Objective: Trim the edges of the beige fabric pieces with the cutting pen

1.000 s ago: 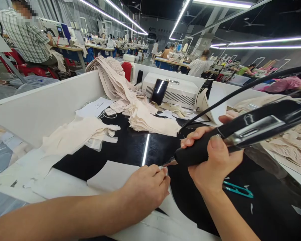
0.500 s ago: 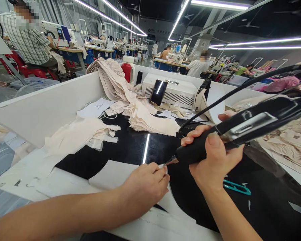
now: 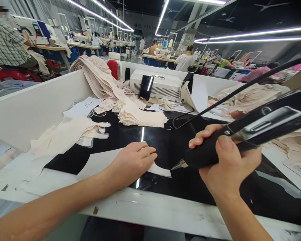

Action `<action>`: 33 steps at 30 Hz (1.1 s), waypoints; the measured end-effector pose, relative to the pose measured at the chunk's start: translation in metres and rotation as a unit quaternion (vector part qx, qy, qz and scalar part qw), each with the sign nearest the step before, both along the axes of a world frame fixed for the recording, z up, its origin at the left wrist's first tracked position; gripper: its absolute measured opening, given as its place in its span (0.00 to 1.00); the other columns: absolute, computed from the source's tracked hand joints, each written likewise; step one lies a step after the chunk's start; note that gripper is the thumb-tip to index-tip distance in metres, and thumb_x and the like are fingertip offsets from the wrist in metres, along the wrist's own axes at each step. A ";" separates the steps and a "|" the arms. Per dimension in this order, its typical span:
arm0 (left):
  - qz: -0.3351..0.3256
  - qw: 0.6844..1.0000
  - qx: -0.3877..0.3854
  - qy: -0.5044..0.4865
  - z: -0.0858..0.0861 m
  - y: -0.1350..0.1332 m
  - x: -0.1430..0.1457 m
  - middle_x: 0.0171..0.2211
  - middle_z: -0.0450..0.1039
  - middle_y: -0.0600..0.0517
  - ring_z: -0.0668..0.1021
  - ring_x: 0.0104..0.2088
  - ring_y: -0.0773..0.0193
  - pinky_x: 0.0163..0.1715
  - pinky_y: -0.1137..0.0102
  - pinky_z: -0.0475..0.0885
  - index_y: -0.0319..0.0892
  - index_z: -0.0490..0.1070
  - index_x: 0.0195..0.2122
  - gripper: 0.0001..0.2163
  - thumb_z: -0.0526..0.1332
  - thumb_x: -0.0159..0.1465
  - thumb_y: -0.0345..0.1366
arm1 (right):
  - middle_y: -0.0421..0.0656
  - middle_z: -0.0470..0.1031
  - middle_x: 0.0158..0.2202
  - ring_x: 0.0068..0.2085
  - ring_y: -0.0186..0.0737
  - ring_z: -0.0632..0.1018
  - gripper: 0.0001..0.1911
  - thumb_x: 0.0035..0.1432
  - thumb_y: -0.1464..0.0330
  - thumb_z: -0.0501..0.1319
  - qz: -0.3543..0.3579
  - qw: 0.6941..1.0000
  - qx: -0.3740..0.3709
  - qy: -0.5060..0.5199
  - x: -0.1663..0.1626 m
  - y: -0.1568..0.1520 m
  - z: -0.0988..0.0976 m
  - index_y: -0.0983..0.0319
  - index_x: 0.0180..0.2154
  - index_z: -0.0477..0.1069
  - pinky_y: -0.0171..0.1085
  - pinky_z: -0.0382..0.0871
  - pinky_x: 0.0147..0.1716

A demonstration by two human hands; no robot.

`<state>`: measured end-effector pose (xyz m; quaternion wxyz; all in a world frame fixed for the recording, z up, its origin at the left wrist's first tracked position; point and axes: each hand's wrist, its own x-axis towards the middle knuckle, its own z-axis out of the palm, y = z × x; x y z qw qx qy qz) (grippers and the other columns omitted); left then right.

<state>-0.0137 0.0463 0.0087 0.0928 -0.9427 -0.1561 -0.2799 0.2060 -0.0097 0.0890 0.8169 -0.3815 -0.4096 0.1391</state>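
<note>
My left hand [image 3: 134,160] lies flat, palm down, over a curved white sheet piece [image 3: 97,162] on the black work surface [image 3: 165,144]. Its fingers are stretched out across the piece, and the fingertips rest near the upper edge. A narrow white end of the piece reaches out to the right of the hand. My right hand [image 3: 230,160] is wrapped round a thick black corded hand tool [image 3: 256,129] with a silver lever along its side. The tool's pointed metal tip [image 3: 180,164] is close to the piece's right end; whether they touch, I cannot tell.
Cream fabric pieces [image 3: 67,132] lie at left, with a fabric stack [image 3: 140,115] behind. A phone [image 3: 146,87] leans on a white vented box [image 3: 165,83]. The tool's black cable [image 3: 230,97] crosses at right. Beyond the low partition [image 3: 40,95], people sit at sewing machines.
My left hand has gone from fingers gathered at the piece's edge to lying flat. The white piece has turned, and the tool tip has come away from my left fingers. The view has shifted right.
</note>
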 end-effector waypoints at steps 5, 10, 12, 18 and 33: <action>-0.106 0.992 -0.061 0.033 0.001 -0.015 0.009 0.52 0.88 0.47 0.86 0.53 0.59 0.61 0.63 0.82 0.42 0.84 0.59 0.08 0.67 0.86 0.38 | 0.31 0.81 0.33 0.25 0.36 0.79 0.22 0.56 0.59 0.84 0.022 1.000 0.011 -0.012 0.003 -0.008 -0.010 0.51 0.45 0.77 0.39 0.80 0.24; -0.106 0.990 -0.082 0.052 -0.002 -0.015 0.010 0.53 0.86 0.46 0.86 0.55 0.56 0.62 0.62 0.82 0.42 0.84 0.61 0.12 0.70 0.84 0.42 | 0.31 0.81 0.34 0.26 0.36 0.81 0.23 0.60 0.56 0.84 0.034 0.999 0.012 -0.022 0.002 -0.006 -0.017 0.50 0.49 0.76 0.39 0.81 0.26; -0.103 0.989 -0.091 0.047 -0.003 -0.015 0.009 0.53 0.86 0.46 0.86 0.55 0.56 0.62 0.60 0.82 0.42 0.84 0.62 0.13 0.69 0.85 0.43 | 0.31 0.82 0.35 0.27 0.37 0.81 0.23 0.60 0.55 0.83 0.033 0.999 0.011 -0.029 0.001 -0.004 -0.020 0.50 0.49 0.75 0.40 0.81 0.27; -0.097 0.988 -0.108 0.045 -0.002 -0.016 0.007 0.53 0.87 0.46 0.86 0.55 0.55 0.62 0.59 0.81 0.40 0.83 0.63 0.14 0.66 0.86 0.44 | 0.31 0.83 0.35 0.27 0.35 0.82 0.24 0.63 0.55 0.84 0.043 0.998 0.018 -0.043 0.002 -0.001 -0.024 0.52 0.49 0.75 0.38 0.82 0.28; -0.109 0.986 -0.122 0.042 -0.001 -0.015 0.007 0.53 0.87 0.45 0.86 0.51 0.53 0.57 0.59 0.82 0.37 0.82 0.61 0.15 0.64 0.87 0.43 | 0.31 0.83 0.35 0.28 0.33 0.82 0.20 0.66 0.56 0.83 0.049 0.996 0.053 -0.048 0.004 0.002 -0.023 0.52 0.48 0.77 0.35 0.83 0.28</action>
